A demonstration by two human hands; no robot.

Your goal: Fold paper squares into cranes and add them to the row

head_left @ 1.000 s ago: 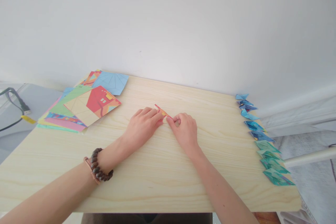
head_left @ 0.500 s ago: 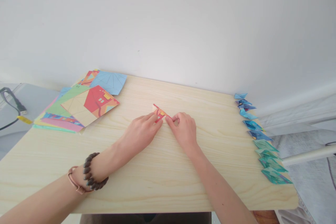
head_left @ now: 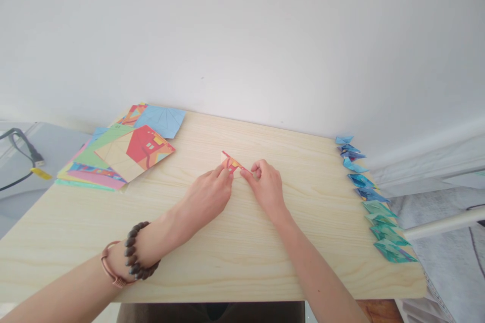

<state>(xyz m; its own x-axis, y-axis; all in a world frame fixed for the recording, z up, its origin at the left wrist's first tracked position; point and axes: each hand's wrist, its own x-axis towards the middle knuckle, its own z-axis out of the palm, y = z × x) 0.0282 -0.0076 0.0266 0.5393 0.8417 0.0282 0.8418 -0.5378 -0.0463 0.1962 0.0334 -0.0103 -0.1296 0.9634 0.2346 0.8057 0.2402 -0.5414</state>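
A small folded piece of origami paper (head_left: 232, 163), red, orange and cream, lies on the wooden table (head_left: 227, 242) between my hands. My left hand (head_left: 210, 193) presses on its left lower side, fingers together and partly covering it. With thumb and curled forefinger, my right hand (head_left: 267, 187) pinches the paper's right corner. Part of the paper is hidden under the left fingers. A dark bead bracelet and a copper-coloured bangle circle my left wrist.
At the left lies an overlapping pile of coloured paper sheets (head_left: 109, 149). Several folded blue and green paper pieces (head_left: 358, 180) form a row along the right edge. A black cable (head_left: 28, 147) with a yellow tag is beyond the left edge; a white wall (head_left: 242, 45) stands behind.
My left hand has shifted slightly down and left, exposing a little more of the folded paper. My right hand keeps its pinch at the corner. The view has tilted slightly.
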